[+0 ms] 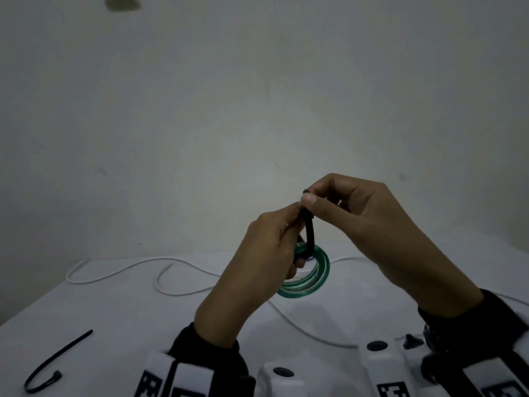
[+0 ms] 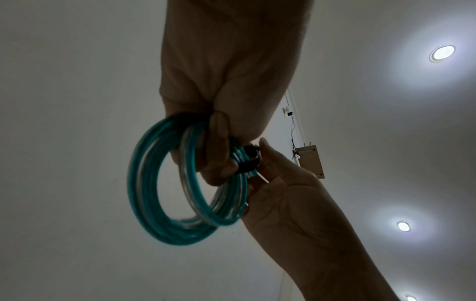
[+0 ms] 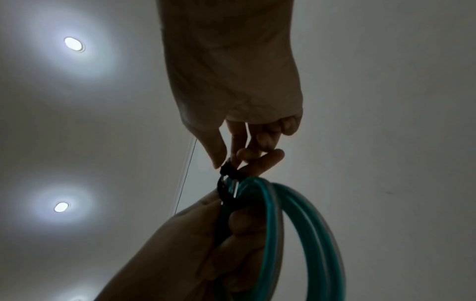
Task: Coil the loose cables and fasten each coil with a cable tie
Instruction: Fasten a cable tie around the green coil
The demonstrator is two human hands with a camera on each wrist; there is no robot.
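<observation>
Table (image 1: 94, 308) under your hands holds a loose white cable (image 1: 183, 293) and a spare black cable tie (image 1: 54, 359); only the head view shows these. Your left hand (image 1: 257, 270) is curled round the teal cable coil (image 1: 312, 277), held up in the air, and the ring hangs down below your grip. Your right hand (image 1: 369, 224) pinches the top of the black cable tie (image 1: 310, 233). That tie stands up and down, looped round the coil's top. The wrist views show ceiling lights (image 2: 441, 52) behind.
</observation>
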